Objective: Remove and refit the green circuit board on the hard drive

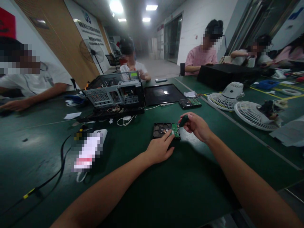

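Note:
A black hard drive [161,129] with a green circuit board lies on the green table [194,177] in front of me. My left hand [159,148] rests at its near edge, index finger stretched onto the board, the other fingers curled. My right hand [197,126] is closed around the dark green handle of a small screwdriver [183,121], whose tip points down at the board's right corner.
An opened computer case [114,95] stands behind the drive, with a black side panel [162,94] and a second hard drive [190,103] to its right. White fan grilles [251,115] lie at the right. A black cable [60,158] runs at the left. Several people sit around the tables.

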### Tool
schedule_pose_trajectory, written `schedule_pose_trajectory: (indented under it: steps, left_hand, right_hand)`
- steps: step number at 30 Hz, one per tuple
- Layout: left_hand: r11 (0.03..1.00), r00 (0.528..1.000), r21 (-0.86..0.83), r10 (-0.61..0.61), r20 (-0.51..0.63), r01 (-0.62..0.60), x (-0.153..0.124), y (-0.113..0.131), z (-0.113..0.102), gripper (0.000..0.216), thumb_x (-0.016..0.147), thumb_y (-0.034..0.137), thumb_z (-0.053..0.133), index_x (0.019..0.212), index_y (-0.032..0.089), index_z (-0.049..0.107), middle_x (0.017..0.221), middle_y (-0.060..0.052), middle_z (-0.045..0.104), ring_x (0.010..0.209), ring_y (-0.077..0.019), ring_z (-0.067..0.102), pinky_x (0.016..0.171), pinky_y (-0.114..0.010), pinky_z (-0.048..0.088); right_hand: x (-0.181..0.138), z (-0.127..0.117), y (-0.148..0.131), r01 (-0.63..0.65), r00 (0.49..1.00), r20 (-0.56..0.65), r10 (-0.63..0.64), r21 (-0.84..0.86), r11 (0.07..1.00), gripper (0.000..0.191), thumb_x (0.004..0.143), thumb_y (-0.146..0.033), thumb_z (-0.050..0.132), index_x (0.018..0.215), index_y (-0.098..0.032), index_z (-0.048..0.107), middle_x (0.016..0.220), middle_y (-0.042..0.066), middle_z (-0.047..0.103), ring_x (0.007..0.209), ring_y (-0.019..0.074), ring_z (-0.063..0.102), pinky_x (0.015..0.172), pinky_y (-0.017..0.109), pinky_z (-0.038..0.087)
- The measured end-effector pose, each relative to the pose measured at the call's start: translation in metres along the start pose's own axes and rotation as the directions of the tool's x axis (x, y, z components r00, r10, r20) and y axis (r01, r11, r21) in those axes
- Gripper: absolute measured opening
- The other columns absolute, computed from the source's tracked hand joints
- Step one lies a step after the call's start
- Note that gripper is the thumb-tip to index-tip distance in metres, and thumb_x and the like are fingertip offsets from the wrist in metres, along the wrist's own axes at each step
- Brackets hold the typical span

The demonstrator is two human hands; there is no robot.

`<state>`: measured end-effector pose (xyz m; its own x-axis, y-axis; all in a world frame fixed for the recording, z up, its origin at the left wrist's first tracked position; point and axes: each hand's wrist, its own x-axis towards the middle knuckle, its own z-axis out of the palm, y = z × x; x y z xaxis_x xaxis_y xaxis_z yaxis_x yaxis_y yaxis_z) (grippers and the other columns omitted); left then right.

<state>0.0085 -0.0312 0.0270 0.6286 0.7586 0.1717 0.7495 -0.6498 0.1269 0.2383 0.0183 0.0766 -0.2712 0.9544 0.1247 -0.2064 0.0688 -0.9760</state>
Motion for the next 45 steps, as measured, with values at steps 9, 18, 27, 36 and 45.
schedule_pose_trajectory:
  steps: [9, 18, 27, 36, 45]
  left_hand:
    - [1.0, 1.0, 0.017, -0.005, 0.017, 0.004, 0.0004, 0.0014, -0.0029, 0.064, 0.098, 0.045, 0.05, 0.155, 0.023, 0.032, 0.166, -0.009, 0.028, 0.118, -0.0276, 0.065, 0.091, -0.04, 0.059]
    - [1.0, 0.999, 0.001, -0.015, 0.037, 0.015, 0.0003, 0.0009, -0.004, 0.064, 0.098, 0.046, 0.049, 0.155, 0.023, 0.033, 0.167, -0.009, 0.028, 0.117, -0.0284, 0.066, 0.09, -0.041, 0.059]
    - [1.0, 1.0, 0.001, -0.013, 0.021, 0.013, 0.0006, 0.0011, -0.002, 0.064, 0.098, 0.045, 0.05, 0.155, 0.023, 0.033, 0.166, -0.01, 0.028, 0.118, -0.0289, 0.066, 0.091, -0.041, 0.058]
    - [1.0, 0.999, -0.003, -0.015, 0.036, 0.016, 0.0002, 0.001, -0.0034, 0.065, 0.098, 0.046, 0.05, 0.156, 0.023, 0.033, 0.167, -0.009, 0.028, 0.117, -0.0286, 0.066, 0.092, -0.041, 0.058]
    - [1.0, 0.999, 0.008, -0.012, 0.032, 0.011, 0.0004, 0.0016, -0.0044, 0.065, 0.098, 0.045, 0.051, 0.156, 0.023, 0.032, 0.167, -0.009, 0.028, 0.12, -0.0287, 0.064, 0.09, -0.041, 0.059]
  right_hand:
    - [-0.0032, 0.0013, -0.0032, -0.008, 1.0, 0.007, 0.008, -0.055, 0.998, 0.029, 0.091, -0.045, 0.064, 0.104, -0.019, 0.067, 0.088, 0.006, 0.07, 0.061, 0.0138, 0.059, 0.046, 0.025, 0.036]
    - [-0.0003, -0.0005, -0.0016, -0.025, 1.0, 0.003, 0.025, -0.011, 1.0, 0.031, 0.093, -0.049, 0.059, 0.107, -0.021, 0.063, 0.102, 0.009, 0.073, 0.059, 0.0134, 0.058, 0.042, 0.024, 0.034]
    - [-0.002, 0.0, -0.0012, -0.013, 1.0, -0.004, 0.013, -0.042, 0.999, 0.03, 0.089, -0.046, 0.066, 0.103, -0.02, 0.068, 0.088, 0.006, 0.07, 0.059, 0.0136, 0.059, 0.044, 0.025, 0.035]
    - [-0.0004, -0.0003, -0.002, -0.034, 0.999, -0.031, 0.034, 0.005, 0.999, 0.03, 0.092, -0.047, 0.06, 0.105, -0.021, 0.065, 0.098, 0.007, 0.071, 0.056, 0.0112, 0.05, 0.043, 0.025, 0.028]
    - [-0.0027, 0.0, -0.0027, -0.033, 0.999, 0.023, 0.034, -0.05, 0.998, 0.034, 0.092, -0.049, 0.061, 0.104, -0.018, 0.071, 0.081, 0.006, 0.067, 0.06, 0.0137, 0.053, 0.048, 0.027, 0.035]
